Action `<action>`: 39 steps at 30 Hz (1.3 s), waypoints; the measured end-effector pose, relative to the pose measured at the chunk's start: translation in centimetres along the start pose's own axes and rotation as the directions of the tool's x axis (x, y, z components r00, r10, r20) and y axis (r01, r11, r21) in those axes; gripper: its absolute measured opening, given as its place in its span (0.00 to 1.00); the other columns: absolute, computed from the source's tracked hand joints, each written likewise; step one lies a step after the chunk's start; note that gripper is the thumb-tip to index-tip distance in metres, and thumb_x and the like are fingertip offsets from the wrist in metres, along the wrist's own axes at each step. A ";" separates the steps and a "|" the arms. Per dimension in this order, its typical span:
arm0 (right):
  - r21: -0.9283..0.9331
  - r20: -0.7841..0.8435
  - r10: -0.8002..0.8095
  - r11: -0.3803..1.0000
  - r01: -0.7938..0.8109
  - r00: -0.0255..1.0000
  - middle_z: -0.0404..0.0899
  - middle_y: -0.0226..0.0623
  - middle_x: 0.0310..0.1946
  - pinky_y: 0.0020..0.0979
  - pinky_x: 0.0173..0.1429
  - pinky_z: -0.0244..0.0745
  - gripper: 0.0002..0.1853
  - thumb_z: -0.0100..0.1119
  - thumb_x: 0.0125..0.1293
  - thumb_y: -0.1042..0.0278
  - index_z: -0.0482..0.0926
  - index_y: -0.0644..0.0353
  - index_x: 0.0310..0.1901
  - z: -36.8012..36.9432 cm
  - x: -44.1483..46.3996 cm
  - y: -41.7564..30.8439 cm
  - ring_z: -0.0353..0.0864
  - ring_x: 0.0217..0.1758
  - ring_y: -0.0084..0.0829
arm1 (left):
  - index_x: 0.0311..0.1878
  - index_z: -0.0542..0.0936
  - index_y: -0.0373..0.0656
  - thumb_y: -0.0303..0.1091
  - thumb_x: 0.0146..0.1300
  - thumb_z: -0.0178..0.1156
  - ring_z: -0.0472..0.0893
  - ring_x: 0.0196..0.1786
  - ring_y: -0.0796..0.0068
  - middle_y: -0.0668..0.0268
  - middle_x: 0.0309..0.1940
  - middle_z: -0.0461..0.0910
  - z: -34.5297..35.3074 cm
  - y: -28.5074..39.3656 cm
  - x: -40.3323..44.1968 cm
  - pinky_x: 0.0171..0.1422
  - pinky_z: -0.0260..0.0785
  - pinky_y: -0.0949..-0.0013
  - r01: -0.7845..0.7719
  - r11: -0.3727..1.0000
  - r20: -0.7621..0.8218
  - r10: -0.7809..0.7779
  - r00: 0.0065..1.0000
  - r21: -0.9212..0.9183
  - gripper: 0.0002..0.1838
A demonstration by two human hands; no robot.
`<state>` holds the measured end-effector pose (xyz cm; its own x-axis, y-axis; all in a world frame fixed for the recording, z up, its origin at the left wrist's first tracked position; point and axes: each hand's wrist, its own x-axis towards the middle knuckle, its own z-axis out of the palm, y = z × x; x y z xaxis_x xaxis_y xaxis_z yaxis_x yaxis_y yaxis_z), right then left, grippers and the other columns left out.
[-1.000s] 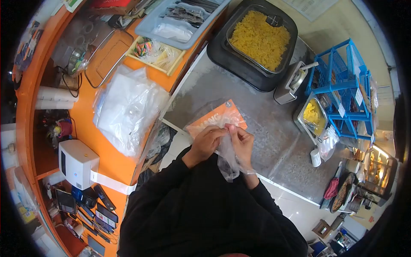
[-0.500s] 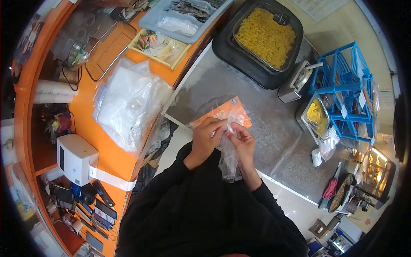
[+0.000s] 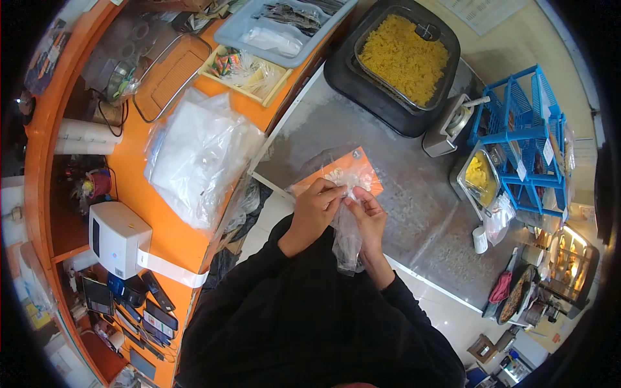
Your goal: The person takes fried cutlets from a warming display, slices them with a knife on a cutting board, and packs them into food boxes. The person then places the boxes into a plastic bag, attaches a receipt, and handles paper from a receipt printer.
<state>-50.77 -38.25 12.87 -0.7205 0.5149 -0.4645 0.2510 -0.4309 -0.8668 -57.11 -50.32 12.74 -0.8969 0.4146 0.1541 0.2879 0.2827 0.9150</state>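
Note:
A clear plastic bag hangs down from between my two hands, its upper part gathered at the fingertips. My left hand pinches the gathered plastic from the left. From the right, my right hand grips it too, fingers bent and close to the left fingertips. Just beyond the fingers lies an orange box with white lettering, wrapped in clear plastic, on the grey metal table. The hands partly cover its near side.
A black pan of yellow rice stands at the back. Blue baskets and a metal tray of yellow food are at right. On the orange counter at left are stacked plastic bags and a white printer.
My hands have shifted their hold on the plastic, and the left fingers are more bent. The bag's hanging part is narrower and straighter. The whole view has shifted slightly.

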 end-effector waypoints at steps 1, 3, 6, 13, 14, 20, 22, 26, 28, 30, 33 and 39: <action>0.000 0.004 -0.008 1.000 0.008 1.000 0.81 0.35 0.47 0.24 0.54 0.75 0.18 0.67 0.59 0.83 0.79 0.68 0.51 -0.1 0.0 0.1 0.79 0.50 0.23 | 0.47 0.85 0.41 0.21 0.57 0.64 0.82 0.34 0.66 0.62 0.36 0.79 0.0 0.0 0.0 0.37 0.73 0.68 -0.001 1.000 0.000 0.001 1.000 0.003 0.13; -0.001 0.014 -0.024 1.000 0.024 1.000 0.81 0.37 0.47 0.26 0.55 0.76 0.17 0.66 0.60 0.83 0.79 0.69 0.51 -0.2 0.0 0.4 0.80 0.49 0.24 | 0.47 0.85 0.41 0.21 0.57 0.64 0.82 0.34 0.66 0.62 0.36 0.79 0.0 0.0 0.1 0.37 0.73 0.67 -0.010 1.000 -0.002 0.010 1.000 -0.001 0.13; 0.026 0.040 -0.039 0.999 0.038 0.998 0.81 0.37 0.47 0.26 0.54 0.76 0.17 0.65 0.60 0.83 0.79 0.69 0.51 -0.3 0.2 0.5 0.80 0.49 0.24 | 0.46 0.85 0.41 0.21 0.57 0.64 0.82 0.34 0.66 0.62 0.36 0.79 0.0 -0.2 0.1 0.37 0.73 0.67 -0.024 1.000 -0.012 0.024 1.000 0.001 0.13; 0.022 0.046 -0.079 0.997 0.078 0.996 0.81 0.36 0.48 0.25 0.56 0.75 0.16 0.65 0.60 0.85 0.79 0.69 0.51 -0.4 0.4 1.1 0.80 0.50 0.24 | 0.46 0.85 0.40 0.20 0.57 0.63 0.81 0.33 0.67 0.62 0.36 0.79 0.1 -0.3 0.1 0.36 0.73 0.69 -0.054 0.998 -0.025 0.054 0.998 0.018 0.13; 0.027 0.072 -0.093 0.995 0.092 0.993 0.81 0.35 0.48 0.25 0.56 0.75 0.17 0.65 0.59 0.85 0.79 0.68 0.51 -0.6 0.6 1.3 0.79 0.50 0.24 | 0.46 0.85 0.40 0.20 0.57 0.63 0.81 0.33 0.67 0.62 0.36 0.79 0.0 -0.2 0.2 0.35 0.73 0.69 -0.039 0.999 -0.016 0.039 0.999 0.004 0.13; -0.037 0.196 -0.193 0.978 0.204 0.962 0.81 0.36 0.48 0.25 0.58 0.75 0.17 0.64 0.59 0.87 0.79 0.69 0.51 -1.2 1.7 1.9 0.78 0.53 0.24 | 0.46 0.86 0.40 0.20 0.57 0.63 0.79 0.30 0.72 0.63 0.34 0.80 -0.2 -0.3 1.2 0.32 0.70 0.72 -0.017 0.996 0.030 0.020 0.999 -0.092 0.13; -0.004 0.154 -0.162 0.986 0.165 0.975 0.81 0.37 0.49 0.26 0.58 0.75 0.17 0.64 0.59 0.86 0.79 0.69 0.51 -1.0 1.7 1.7 0.79 0.54 0.25 | 0.45 0.86 0.41 0.21 0.57 0.64 0.78 0.29 0.73 0.63 0.33 0.80 -0.4 -0.1 1.5 0.31 0.69 0.73 0.046 0.986 0.063 -0.036 0.997 -0.161 0.12; 0.058 0.049 -0.099 0.994 0.096 0.994 0.81 0.38 0.49 0.26 0.58 0.74 0.17 0.66 0.59 0.83 0.78 0.70 0.51 -0.4 1.1 1.7 0.79 0.54 0.26 | 0.46 0.87 0.43 0.19 0.56 0.65 0.80 0.31 0.75 0.64 0.34 0.82 -0.4 -0.4 1.1 0.33 0.72 0.74 0.042 0.996 0.033 -0.039 0.999 -0.082 0.15; 0.063 0.039 -0.088 0.994 0.086 0.995 0.81 0.38 0.49 0.26 0.59 0.74 0.18 0.66 0.59 0.83 0.78 0.70 0.52 -0.4 1.0 1.8 0.79 0.54 0.26 | 0.46 0.87 0.43 0.19 0.56 0.65 0.80 0.32 0.75 0.64 0.34 0.82 -0.6 -0.2 0.9 0.33 0.72 0.73 0.005 1.000 0.041 -0.004 0.999 -0.025 0.15; 0.052 0.045 -0.084 0.995 0.082 0.995 0.81 0.38 0.50 0.26 0.59 0.74 0.18 0.66 0.59 0.83 0.78 0.70 0.52 -0.5 1.0 1.8 0.79 0.54 0.26 | 0.46 0.87 0.43 0.19 0.55 0.65 0.80 0.32 0.75 0.64 0.33 0.81 -0.5 -0.1 0.9 0.33 0.72 0.73 -0.010 1.000 0.020 0.011 1.000 -0.026 0.15; 0.062 0.052 -0.073 0.996 0.070 0.996 0.81 0.39 0.50 0.26 0.59 0.74 0.18 0.66 0.60 0.83 0.78 0.70 0.52 -0.4 0.9 1.6 0.79 0.54 0.26 | 0.46 0.87 0.42 0.19 0.55 0.65 0.81 0.32 0.75 0.64 0.33 0.81 -0.5 0.2 0.9 0.33 0.72 0.74 -0.003 1.000 0.025 0.003 1.000 0.000 0.15; 0.067 0.045 -0.082 0.995 0.079 0.996 0.80 0.40 0.51 0.26 0.59 0.74 0.17 0.64 0.61 0.83 0.78 0.71 0.52 -0.2 0.7 1.4 0.79 0.55 0.26 | 0.46 0.87 0.42 0.18 0.55 0.64 0.81 0.33 0.74 0.64 0.35 0.80 -0.4 0.0 0.7 0.33 0.72 0.75 0.007 1.000 0.006 -0.007 1.000 -0.020 0.16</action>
<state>-50.78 -38.34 11.30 -0.7671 0.5145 -0.3832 0.1495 -0.4376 -0.8866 -57.88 -50.34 12.97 -0.8966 0.4183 0.1456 0.2751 0.2683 0.9232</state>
